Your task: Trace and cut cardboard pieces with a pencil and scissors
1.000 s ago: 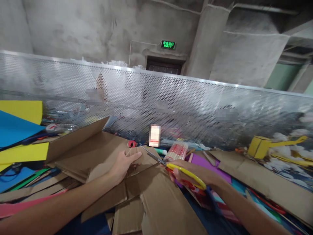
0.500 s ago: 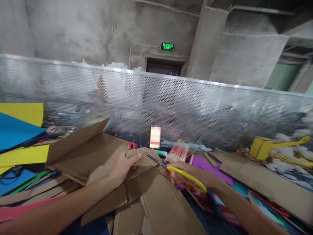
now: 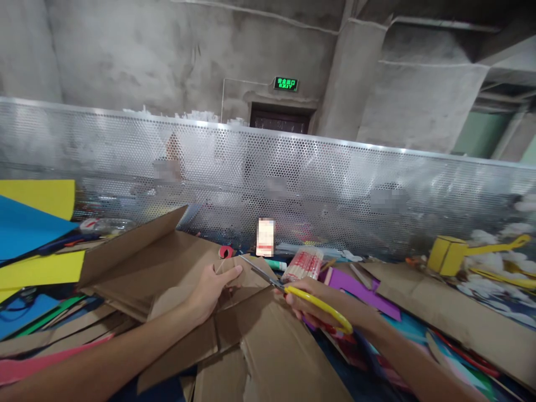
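Observation:
My left hand (image 3: 218,287) pinches a piece of brown cardboard (image 3: 247,279), its thumb lying on top and its other fingers curled underneath. In my right hand (image 3: 312,301) is a pair of scissors (image 3: 320,304) with yellow handles. The blades are parted and reach left over the cardboard's upper edge, towards my left thumb. Part of the right hand's grip is hidden behind the yellow handle. More cardboard (image 3: 288,346) lies below, between my forearms.
A folded cardboard sheet (image 3: 159,262) stands up at left, near yellow (image 3: 42,268) and blue paper (image 3: 29,226). Behind the hands lie a red tape roll (image 3: 226,252) and a packet of sticks (image 3: 304,263). A yellow box shape (image 3: 447,255) sits at right. A perforated metal screen (image 3: 335,184) runs across the back.
The view has tilted up slightly, so everything sits a little lower. Both hands keep nearly the same places, and the scissors stay parted at the cardboard.

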`<action>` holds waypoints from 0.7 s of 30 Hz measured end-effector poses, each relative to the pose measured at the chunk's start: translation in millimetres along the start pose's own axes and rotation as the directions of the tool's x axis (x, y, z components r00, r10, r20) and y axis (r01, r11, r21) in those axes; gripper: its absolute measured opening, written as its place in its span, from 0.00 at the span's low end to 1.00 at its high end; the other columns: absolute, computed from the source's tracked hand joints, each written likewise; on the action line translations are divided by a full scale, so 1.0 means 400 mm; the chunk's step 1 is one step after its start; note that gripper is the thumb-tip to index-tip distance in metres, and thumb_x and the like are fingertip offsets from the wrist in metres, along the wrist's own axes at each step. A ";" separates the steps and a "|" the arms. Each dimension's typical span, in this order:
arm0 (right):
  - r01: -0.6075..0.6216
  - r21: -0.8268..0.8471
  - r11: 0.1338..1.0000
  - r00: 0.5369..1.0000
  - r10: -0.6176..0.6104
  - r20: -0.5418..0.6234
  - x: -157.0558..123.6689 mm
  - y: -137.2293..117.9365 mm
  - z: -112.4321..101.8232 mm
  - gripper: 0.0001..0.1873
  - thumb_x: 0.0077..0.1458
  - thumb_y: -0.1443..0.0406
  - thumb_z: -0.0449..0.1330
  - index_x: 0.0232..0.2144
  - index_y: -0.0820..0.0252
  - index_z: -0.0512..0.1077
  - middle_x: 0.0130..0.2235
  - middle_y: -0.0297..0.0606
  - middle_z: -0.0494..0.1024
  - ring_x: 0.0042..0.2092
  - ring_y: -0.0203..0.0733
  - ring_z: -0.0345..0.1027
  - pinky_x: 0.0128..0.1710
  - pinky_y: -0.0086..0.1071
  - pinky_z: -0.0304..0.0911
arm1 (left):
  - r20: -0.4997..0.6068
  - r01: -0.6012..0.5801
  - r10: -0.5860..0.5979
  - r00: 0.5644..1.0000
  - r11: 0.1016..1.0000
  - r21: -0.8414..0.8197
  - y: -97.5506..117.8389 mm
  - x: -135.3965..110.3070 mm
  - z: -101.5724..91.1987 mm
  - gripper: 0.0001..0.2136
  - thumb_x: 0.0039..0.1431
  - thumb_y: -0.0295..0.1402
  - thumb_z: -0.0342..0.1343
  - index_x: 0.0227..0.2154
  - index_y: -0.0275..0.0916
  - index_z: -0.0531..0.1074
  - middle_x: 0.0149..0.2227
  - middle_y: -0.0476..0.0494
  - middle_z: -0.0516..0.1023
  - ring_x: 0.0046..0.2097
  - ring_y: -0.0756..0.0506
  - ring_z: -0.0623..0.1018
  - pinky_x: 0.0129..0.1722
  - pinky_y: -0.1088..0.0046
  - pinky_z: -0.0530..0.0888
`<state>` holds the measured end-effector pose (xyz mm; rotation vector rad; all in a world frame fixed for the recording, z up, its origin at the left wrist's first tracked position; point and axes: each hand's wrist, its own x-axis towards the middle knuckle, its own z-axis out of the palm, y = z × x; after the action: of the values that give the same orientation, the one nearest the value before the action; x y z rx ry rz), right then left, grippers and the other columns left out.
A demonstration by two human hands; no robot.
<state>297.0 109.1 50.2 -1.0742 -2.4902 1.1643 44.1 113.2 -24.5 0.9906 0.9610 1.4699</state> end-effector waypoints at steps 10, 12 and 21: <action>-0.084 0.016 0.996 0.996 0.084 -0.016 -0.001 0.028 0.004 0.34 0.59 0.39 0.46 0.22 0.62 0.65 0.15 0.32 0.64 0.13 0.30 0.55 0.09 0.21 0.48 | 0.035 -0.023 0.024 0.999 1.000 -0.019 0.008 -0.006 0.003 0.16 0.43 0.40 0.71 0.29 0.34 0.75 0.21 0.50 0.75 0.22 0.52 0.71 0.21 0.79 0.65; -0.098 0.022 0.995 0.995 0.099 -0.033 0.001 0.030 0.010 0.33 0.59 0.39 0.47 0.22 0.61 0.64 0.16 0.33 0.65 0.13 0.30 0.55 0.09 0.21 0.49 | 0.019 -0.024 0.024 1.000 1.000 -0.010 0.005 -0.004 0.001 0.16 0.43 0.40 0.71 0.29 0.34 0.75 0.21 0.50 0.75 0.22 0.52 0.72 0.21 0.79 0.65; -0.065 0.036 0.997 0.995 0.068 -0.079 0.003 0.005 0.021 0.31 0.57 0.40 0.52 0.22 0.61 0.64 0.17 0.32 0.64 0.14 0.28 0.54 0.10 0.22 0.47 | 0.018 -0.047 0.047 0.999 0.999 -0.020 -0.012 0.013 -0.013 0.16 0.42 0.40 0.71 0.27 0.34 0.74 0.22 0.48 0.76 0.22 0.52 0.72 0.22 0.78 0.65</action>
<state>293.3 106.0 43.0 -1.1791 -2.3830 1.1519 40.2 118.6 -30.2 1.0175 0.9138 1.5039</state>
